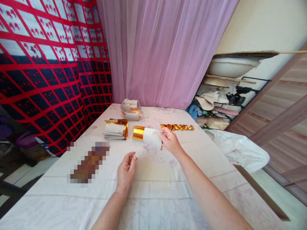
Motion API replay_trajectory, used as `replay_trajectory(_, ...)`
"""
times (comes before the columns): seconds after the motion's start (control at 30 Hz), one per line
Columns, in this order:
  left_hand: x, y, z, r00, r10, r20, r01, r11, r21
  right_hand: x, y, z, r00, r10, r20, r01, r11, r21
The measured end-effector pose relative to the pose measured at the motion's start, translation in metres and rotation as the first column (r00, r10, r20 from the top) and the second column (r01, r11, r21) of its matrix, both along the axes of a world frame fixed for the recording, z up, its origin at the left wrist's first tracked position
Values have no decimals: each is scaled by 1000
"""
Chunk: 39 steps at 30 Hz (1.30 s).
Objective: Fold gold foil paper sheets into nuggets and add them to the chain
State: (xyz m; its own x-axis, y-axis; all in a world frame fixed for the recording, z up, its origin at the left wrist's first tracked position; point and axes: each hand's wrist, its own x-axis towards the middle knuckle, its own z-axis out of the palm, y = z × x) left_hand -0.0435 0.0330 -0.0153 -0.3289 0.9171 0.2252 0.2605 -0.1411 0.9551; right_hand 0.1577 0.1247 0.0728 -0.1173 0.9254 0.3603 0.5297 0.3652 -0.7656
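My right hand [169, 139] pinches the right end of a paper strip [151, 136] between thumb and fingers, above the table. The strip is whitish, with a shiny gold band at its left end. My left hand [127, 171] is nearer to me and to the left, apart from the strip. Its fingers are loosely curled with nothing visible in them. Beyond it lies a stack of similar gold and white strips [115, 131]. A row of folded gold pieces [177, 127] lies behind my right hand. A small gold tip shows below that hand.
A clear plastic bag [131, 110] with more strips stands at the table's far edge. A blurred-out item [90, 163] lies on the left. The table has a pale patterned cloth [153, 198]. Curtains hang behind and left; a cluttered rack [220, 99] stands right.
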Motion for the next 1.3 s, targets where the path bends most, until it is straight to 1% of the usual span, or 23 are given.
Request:
replay_trajectory(0.07, 0, -1, 2, 1000, 13, -23, -12, 1000, 26, 5, -11, 2, 998, 33, -49, -38, 994, -98)
replay_trajectory(0.13, -1, -2, 4, 999, 6, -53, -3, 999, 42, 8, -18, -3, 996, 43, -81, -64, 960, -273)
replay_trajectory(0.17, 0, -2, 4, 998, -3, -70, 6, 999, 49, 9, -20, -8, 997, 36, -67, -56, 945, -323)
replay_trajectory(0.23, 0, -2, 3, 994, -21, -108, 28, 998, 61, 11, -21, -22, 1000, 11, -17, -17, 933, -358)
replay_trajectory(0.3, -1, -3, 2, 988, -39, -151, 51, 996, 75, 11, -20, -38, 998, -35, 51, 51, 930, -363)
replay_trajectory(0.37, -1, -4, 0, 980, -62, -191, 81, 993, 91, 10, -17, -51, 988, -82, 131, 123, 929, -348)
replay_trajectory(0.43, 0, -6, -1, 956, -117, -270, 153, 981, 117, 9, -16, -60, 970, -120, 212, 183, 932, -312)
replay_trajectory(0.47, 0, -8, -1, 923, -159, -351, 214, 969, 124, 9, -15, -63, 960, -133, 248, 205, 935, -290)
replay_trajectory(0.5, 1, -9, -1, 867, -205, -454, 286, 951, 116, 8, -15, -65, 950, -141, 279, 218, 938, -268)
replay_trajectory(0.53, 2, -11, 0, 786, -252, -565, 360, 929, 87, 8, -14, -66, 942, -144, 304, 225, 942, -249)
replay_trajectory(0.6, 4, -14, 1, 586, -335, -737, 474, 880, -24, 9, -13, -69, 931, -136, 339, 221, 949, -225)
replay_trajectory(0.63, 5, -16, 2, 507, -371, -778, 503, 860, -82, 10, -13, -70, 928, -130, 348, 215, 952, -217)
replay_trajectory(0.67, 6, -17, 2, 448, -401, -799, 523, 842, -129, 11, -12, -71, 928, -125, 352, 209, 955, -211)
replay_trajectory(0.7, 7, -18, 3, 410, -423, -808, 535, 829, -163, 13, -12, -72, 929, -119, 351, 201, 957, -207)
replay_trajectory(0.73, 8, -19, 4, 389, -436, -812, 539, 822, -183, 16, -12, -73, 932, -112, 345, 191, 960, -205)
replay_trajectory(0.83, 9, -20, 6, 389, -437, -811, 519, 831, -199, 26, -20, -77, 948, -57, 312, 128, 969, -213)
replay_trajectory(0.97, 11, -21, 7, 420, -421, -804, 485, 853, -193, 39, -50, -81, 958, 67, 278, -5, 976, -216)
replay_trajectory(1.0, 11, -21, 7, 426, -416, -803, 480, 857, -189, 41, -60, -82, 957, 99, 272, -46, 980, -194)
replay_trajectory(1.07, 12, -21, 7, 439, -405, -802, 466, 866, -182, 45, -78, -81, 931, 188, 312, -186, 982, -39)
replay_trajectory(1.1, 12, -22, 7, 446, -400, -801, 458, 871, -180, 46, -86, -81, 917, 204, 343, -222, 975, 11)
replay_trajectory(1.13, 13, -22, 7, 452, -394, -800, 451, 875, -176, 47, -92, -80, 902, 207, 377, -235, 972, 28)
replay_trajectory(1.2, 13, -22, 6, 463, -381, -801, 438, 883, -167, 46, -100, -78, 871, 208, 445, -240, 971, 16)
replay_trajectory(1.3, 13, -21, 5, 464, -361, -809, 420, 894, -158, 44, -102, -77, 839, 207, 503, -239, 971, 0)
